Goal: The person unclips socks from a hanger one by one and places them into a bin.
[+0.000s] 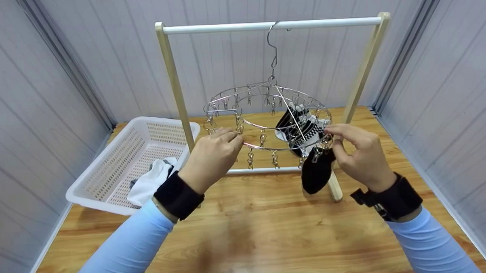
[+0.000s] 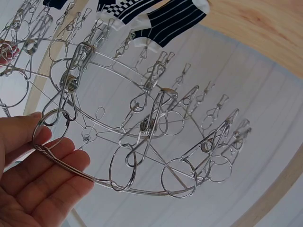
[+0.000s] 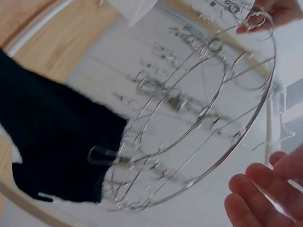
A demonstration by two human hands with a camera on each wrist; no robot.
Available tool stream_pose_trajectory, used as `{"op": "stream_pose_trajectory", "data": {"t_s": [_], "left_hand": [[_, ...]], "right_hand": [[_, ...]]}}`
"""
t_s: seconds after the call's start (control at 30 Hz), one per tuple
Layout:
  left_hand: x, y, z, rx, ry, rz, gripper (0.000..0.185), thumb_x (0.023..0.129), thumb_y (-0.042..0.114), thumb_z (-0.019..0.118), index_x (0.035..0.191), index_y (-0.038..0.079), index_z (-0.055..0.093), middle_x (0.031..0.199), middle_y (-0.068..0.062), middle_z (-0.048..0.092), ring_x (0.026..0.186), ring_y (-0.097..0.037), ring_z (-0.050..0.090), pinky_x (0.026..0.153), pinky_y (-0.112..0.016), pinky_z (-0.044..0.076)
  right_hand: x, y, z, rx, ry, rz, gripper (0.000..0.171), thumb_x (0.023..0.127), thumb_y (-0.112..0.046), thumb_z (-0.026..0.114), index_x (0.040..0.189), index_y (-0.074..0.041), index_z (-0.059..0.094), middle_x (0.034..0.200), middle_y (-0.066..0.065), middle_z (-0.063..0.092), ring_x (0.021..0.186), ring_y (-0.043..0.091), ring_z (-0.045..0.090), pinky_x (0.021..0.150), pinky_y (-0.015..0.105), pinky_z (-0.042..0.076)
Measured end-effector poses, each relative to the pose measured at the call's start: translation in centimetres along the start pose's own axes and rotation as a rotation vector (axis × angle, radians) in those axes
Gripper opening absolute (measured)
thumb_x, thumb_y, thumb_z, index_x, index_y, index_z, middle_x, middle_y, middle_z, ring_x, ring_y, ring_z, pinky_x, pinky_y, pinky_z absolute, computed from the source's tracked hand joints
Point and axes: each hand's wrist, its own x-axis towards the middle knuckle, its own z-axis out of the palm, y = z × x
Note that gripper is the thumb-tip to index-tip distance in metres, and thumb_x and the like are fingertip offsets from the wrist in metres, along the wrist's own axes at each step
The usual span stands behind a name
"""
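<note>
A round metal clip hanger [image 1: 262, 138] hangs by its hook from the white bar [image 1: 223, 27] of a wooden rack. My left hand [image 1: 239, 140] pinches the hanger's outer ring; in the left wrist view the wire ring [image 2: 147, 123] runs between thumb and fingers [image 2: 40, 142]. A black sock [image 1: 316, 174] hangs from a clip at the front right, and striped socks [image 1: 303, 128] hang behind it. My right hand [image 1: 332, 143] is at that clip's edge of the ring. In the right wrist view its fingers [image 3: 260, 189] sit just off the blurred ring [image 3: 199, 113] and hold nothing, with the black sock [image 3: 52, 142] to the left.
A white perforated basket [image 1: 96, 204] stands at the left on the wooden table [image 1: 250, 233], with a white sock [image 1: 149, 182] inside. The rack's wooden posts [image 1: 174, 82] rise behind my hands. Grey panel walls close in on three sides.
</note>
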Motion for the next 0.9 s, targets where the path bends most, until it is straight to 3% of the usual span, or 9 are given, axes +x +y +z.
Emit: {"op": "stream_pose_trajectory", "data": {"t_s": [0.17, 0.27, 0.4, 0.57, 0.73, 0.9], "left_hand": [[-0.1, -0.3, -0.1, -0.02, -0.005, -0.011, 0.008, 0.092, -0.008, 0.074, 0.094, 0.0, 0.075, 0.091, -0.011, 0.081, 0.089, -0.028, 0.081, 0.082, -0.038, 0.069], [-0.2, -0.5, -0.1, -0.028, 0.0, -0.02, 0.008, 0.093, -0.009, 0.073, 0.092, -0.001, 0.075, 0.091, -0.012, 0.081, 0.09, -0.028, 0.082, 0.084, -0.038, 0.069], [-0.5, -0.8, 0.0, -0.029, -0.002, -0.021, 0.009, 0.09, -0.01, 0.074, 0.094, -0.001, 0.075, 0.093, -0.012, 0.081, 0.093, -0.029, 0.082, 0.087, -0.04, 0.068], [-0.6, -1.2, 0.1, -0.047, -0.013, -0.029, 0.006, 0.095, -0.006, 0.073, 0.094, 0.0, 0.074, 0.096, -0.012, 0.082, 0.096, -0.029, 0.082, 0.091, -0.039, 0.067], [-0.8, -1.5, 0.2, -0.11, -0.034, -0.087, 0.007, 0.1, -0.001, 0.071, 0.096, 0.0, 0.076, 0.099, -0.012, 0.083, 0.1, -0.031, 0.082, 0.093, -0.042, 0.067], [-1.1, -1.6, -0.2, -0.163, -0.064, -0.152, 0.016, 0.098, -0.002, 0.068, 0.11, -0.003, 0.079, 0.109, -0.018, 0.082, 0.109, -0.037, 0.08, 0.097, -0.048, 0.065]], "right_hand": [[-0.3, 1.8, -0.3, -0.037, -0.168, -0.017, 0.031, 0.084, 0.011, 0.071, 0.115, 0.009, 0.076, 0.119, 0.026, 0.078, 0.114, 0.048, 0.072, 0.117, 0.008, 0.038], [-0.2, 2.5, -0.3, -0.057, -0.207, -0.048, 0.028, 0.086, 0.01, 0.074, 0.114, 0.008, 0.077, 0.12, 0.026, 0.078, 0.117, 0.049, 0.071, 0.121, 0.01, 0.035], [0.0, 3.1, -0.2, -0.077, -0.212, -0.091, 0.025, 0.087, 0.013, 0.075, 0.111, 0.007, 0.078, 0.117, 0.025, 0.079, 0.115, 0.048, 0.072, 0.121, 0.01, 0.036], [0.2, 3.5, -0.2, -0.075, -0.206, -0.153, 0.026, 0.086, 0.014, 0.078, 0.11, 0.007, 0.078, 0.114, 0.025, 0.079, 0.111, 0.048, 0.073, 0.121, 0.01, 0.037], [0.4, 3.6, -0.2, -0.027, -0.189, -0.2, 0.028, 0.084, 0.017, 0.078, 0.109, 0.005, 0.08, 0.108, 0.022, 0.08, 0.103, 0.043, 0.074, 0.116, 0.008, 0.042], [0.4, 3.3, -0.2, -0.011, -0.19, -0.232, 0.025, 0.086, 0.014, 0.078, 0.109, 0.003, 0.081, 0.104, 0.018, 0.079, 0.098, 0.037, 0.074, 0.109, 0.008, 0.046]]}}
